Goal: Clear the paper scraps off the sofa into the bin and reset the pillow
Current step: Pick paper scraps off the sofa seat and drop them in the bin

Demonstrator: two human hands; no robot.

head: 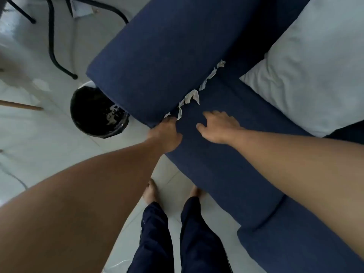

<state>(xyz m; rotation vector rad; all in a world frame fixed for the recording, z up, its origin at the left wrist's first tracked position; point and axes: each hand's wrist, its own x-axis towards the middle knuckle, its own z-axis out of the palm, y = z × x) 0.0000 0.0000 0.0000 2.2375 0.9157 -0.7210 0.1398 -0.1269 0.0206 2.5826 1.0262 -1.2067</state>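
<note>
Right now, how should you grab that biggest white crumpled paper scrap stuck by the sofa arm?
Pinch the biggest white crumpled paper scrap by its loose flap, which hangs out onto the dark blue sofa seat. Come from the seat side with the right hand, since its other end looks tucked into the crease under the blue padded sofa arm. Pull gently so it does not tear.

We see both forearms bare to the frame's edge, with no sleeves, watch or rings showing on the left hand [167, 134] or the right hand [218, 128]. Our legs wear dark navy trousers [181, 239] of thin, slightly shiny fabric, creased along the shins. Our feet [150, 191] are bare.
</note>
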